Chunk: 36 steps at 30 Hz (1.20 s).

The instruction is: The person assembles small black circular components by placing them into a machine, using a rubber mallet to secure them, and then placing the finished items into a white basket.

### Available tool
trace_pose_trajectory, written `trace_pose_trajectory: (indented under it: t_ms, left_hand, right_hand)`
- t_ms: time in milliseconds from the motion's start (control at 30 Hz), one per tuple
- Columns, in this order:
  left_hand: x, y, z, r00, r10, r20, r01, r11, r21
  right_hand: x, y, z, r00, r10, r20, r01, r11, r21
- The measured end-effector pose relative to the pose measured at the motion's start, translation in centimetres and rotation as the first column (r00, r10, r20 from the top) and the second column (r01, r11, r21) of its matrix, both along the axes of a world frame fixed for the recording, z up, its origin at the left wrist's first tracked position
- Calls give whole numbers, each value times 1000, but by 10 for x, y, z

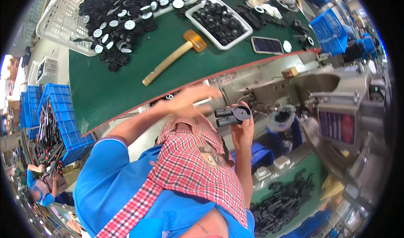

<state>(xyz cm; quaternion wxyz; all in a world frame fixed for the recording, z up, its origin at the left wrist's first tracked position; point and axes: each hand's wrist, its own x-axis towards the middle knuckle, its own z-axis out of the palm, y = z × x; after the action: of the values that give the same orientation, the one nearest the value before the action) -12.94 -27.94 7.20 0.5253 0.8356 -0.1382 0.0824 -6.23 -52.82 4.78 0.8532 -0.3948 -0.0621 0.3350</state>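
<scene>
Red-checked cloth (198, 162) over my blue shirt (109, 187) is filling the bottom of the view, nearest the lens. My right hand (243, 132) is holding up a black plastic part (232, 114), fingers closed around its lower end; the part is showing two short tubes pointing left and a round disc face on its right side. It is sitting just in front of the grey metal machine (294, 86), close to it, contact not clear. My left hand (191, 98) is reaching across toward the desk edge, motion-blurred, so I cannot tell how far it is open or whether it is gripping anything; it is just above and left of the part, not touching it. Green desk (126, 86) is carrying a mallet (174, 57) with a wooden handle and amber head, lying diagonally. Left of the mallet, a white basket (63, 23) is overflowing with black wheels, some spilling onto the desk. Right of the mallet head, a white tray (219, 23) is holding more black parts, and a small dark panel (267, 45) is lying beside it. Blue crates (63, 120) are standing on the floor at far left. Another pile of black parts (286, 200) is lying lower right.
</scene>
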Motion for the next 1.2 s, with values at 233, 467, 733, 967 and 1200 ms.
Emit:
trace_pose_trajectory:
  t_ms: [233,467,733,967,1200]
  left_hand:
    - [49,218,-48,604,720,342,-531,43,846]
    - [65,255,-68,626,686,371,-482,-34,875]
    - [53,26,52,972,-123,-200,193,904,380]
    - [51,-52,57,998,-48,33,33,935,354]
    - [57,-75,35,955,186,232,-246,933,262]
  right_hand:
    - [6,0,3,1000,4,9,-4,999,35]
    - [7,-6,11,998,-35,-49,39,996,83]
    - [17,-10,15,971,-61,230,95,985,-143]
    - [17,-12,27,930,85,357,15,963,-269]
    - [15,-14,36,876,59,479,119,935,-333]
